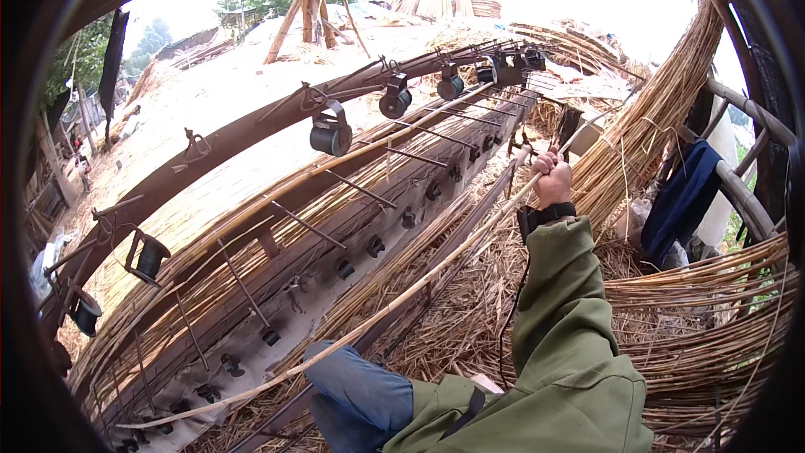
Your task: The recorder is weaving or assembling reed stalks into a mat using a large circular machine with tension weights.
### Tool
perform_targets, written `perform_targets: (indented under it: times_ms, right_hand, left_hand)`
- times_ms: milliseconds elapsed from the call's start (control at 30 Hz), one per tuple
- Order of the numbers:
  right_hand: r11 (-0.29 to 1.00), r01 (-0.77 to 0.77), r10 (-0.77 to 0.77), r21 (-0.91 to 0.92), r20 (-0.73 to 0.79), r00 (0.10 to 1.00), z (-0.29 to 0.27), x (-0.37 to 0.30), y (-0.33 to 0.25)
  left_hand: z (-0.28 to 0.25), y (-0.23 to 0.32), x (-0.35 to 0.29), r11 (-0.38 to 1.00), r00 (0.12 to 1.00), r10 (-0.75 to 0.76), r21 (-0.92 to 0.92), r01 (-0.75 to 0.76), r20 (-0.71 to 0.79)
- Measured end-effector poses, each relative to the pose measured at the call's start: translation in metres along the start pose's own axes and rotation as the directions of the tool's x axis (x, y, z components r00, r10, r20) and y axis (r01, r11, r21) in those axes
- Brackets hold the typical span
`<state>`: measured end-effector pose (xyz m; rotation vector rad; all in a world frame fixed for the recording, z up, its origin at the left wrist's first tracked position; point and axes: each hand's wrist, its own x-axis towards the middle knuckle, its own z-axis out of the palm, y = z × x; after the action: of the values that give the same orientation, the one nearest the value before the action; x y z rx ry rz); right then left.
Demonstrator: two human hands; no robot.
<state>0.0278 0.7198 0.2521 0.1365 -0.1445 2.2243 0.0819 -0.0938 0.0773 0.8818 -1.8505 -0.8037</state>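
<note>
My right hand [554,182], at the end of a green sleeve with a dark band at the wrist, is closed round a long pale reed [419,280]. Slanting down to the lower left, the reed passes over my jeans-clad knee [360,382] and along the near side of a weaving frame. Its far end continues up and right beyond my fist. My left hand does not show. Beside the reed runs the frame's lower beam [314,294], set with several dark wire spools [345,268] and thin metal rods [309,225].
Wire bobbins [331,135] hang from a curved-looking brown metal bar [222,138]. Behind it spreads a woven reed mat [180,231]. A tall reed bundle [654,109] leans at right, near dark blue cloth [683,197]. More reeds [713,310] lie lower right; loose straw [461,319] covers the ground.
</note>
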Motion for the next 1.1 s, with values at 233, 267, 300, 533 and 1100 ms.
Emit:
perform_targets:
  times_ms: [233,267,300,533,1100]
  right_hand:
    - [0.999,-0.05,0.051,0.007,-0.197,0.979,-0.05,-0.048,0.019]
    - [0.996,-0.083,0.079,-0.01,-0.226,0.971,-0.049,-0.053,0.052]
    - [0.996,-0.081,0.067,-0.046,-0.256,0.964,-0.046,-0.062,0.069]
    - [0.998,-0.063,0.068,0.026,-0.287,0.955,-0.024,-0.069,0.141]
    - [0.99,-0.133,0.138,0.038,-0.315,0.939,-0.004,-0.045,0.174]
  left_hand:
    - [0.053,0.037,-0.029,0.994,0.963,0.094,-0.073,-0.077,0.253]
    - [0.048,0.033,-0.028,0.995,0.963,0.092,-0.061,-0.079,0.252]
    - [0.055,0.04,-0.031,0.994,0.953,0.102,-0.068,-0.087,0.285]
    - [0.066,0.046,-0.037,0.99,0.929,0.134,-0.09,-0.109,0.344]
    - [0.091,0.056,-0.039,0.988,0.899,0.152,-0.082,-0.129,0.411]
